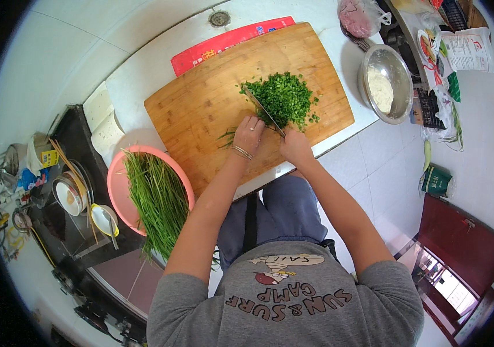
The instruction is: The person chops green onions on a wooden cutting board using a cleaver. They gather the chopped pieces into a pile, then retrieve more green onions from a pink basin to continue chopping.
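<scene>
On the wooden cutting board lies a heap of finely chopped green chives. My right hand is wrapped round the handle of a kitchen knife, whose blade slants up and left along the heap's near left side. Close beside the blade, my left hand presses on a small bunch of uncut chives, with its fingers curled. Only the bunch's thin ends show, left of the hand. A pink basin full of long whole chives stands left of the board.
At the right, a metal bowl holds pale dough or flour. A bag of pinkish food lies behind it. A red box or sheet sticks out behind the board. Further left are bowls, chopsticks and a dark stove.
</scene>
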A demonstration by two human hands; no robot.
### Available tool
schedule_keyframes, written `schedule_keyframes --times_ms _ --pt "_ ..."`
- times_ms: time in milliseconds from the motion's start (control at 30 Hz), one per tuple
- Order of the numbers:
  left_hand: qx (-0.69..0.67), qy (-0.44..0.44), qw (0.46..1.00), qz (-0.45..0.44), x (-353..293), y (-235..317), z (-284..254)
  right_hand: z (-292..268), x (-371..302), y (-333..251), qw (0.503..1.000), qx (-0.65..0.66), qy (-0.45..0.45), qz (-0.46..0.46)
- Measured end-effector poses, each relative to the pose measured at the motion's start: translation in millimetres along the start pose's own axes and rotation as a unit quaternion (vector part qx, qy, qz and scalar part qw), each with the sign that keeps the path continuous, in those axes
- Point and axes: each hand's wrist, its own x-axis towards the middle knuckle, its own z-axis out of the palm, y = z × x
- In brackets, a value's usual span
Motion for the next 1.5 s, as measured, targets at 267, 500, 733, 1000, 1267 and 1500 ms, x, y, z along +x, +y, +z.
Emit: schedule_keyframes --times_ms 267,500,733,1000,1267,1500 --pt "-0.022 -0.011 1.000 0.000 0.0 -2.4 -0.6 1.3 30.8 2.3 0.997 -0.039 -0.042 -0.057" --pt "-0.063 0.014 0.998 0.023 10.8 0.4 -9.1 11.1 38.3 -18.8 0.992 0.039 0.088 -0.079" --pt "-0.070 0.021 0.997 -0.007 4.6 -2.8 3.2 -8.7 12.3 4.2 0.994 0.032 0.073 -0.073" --pt "-0.057 0.009 0.998 0.002 5.4 -1.7 0.3 5.8 0.8 10.6 0.998 -0.003 0.052 -0.045" --pt "-0.043 -0.005 0.999 0.029 3.1 -6.0 0.7 9.7 7.8 -4.6 0.999 -0.033 -0.014 -0.012" --pt "-0.073 -0.004 0.997 0.024 7.2 -0.9 -6.9 9.8 41.5 -22.0 0.993 0.031 0.074 -0.082"
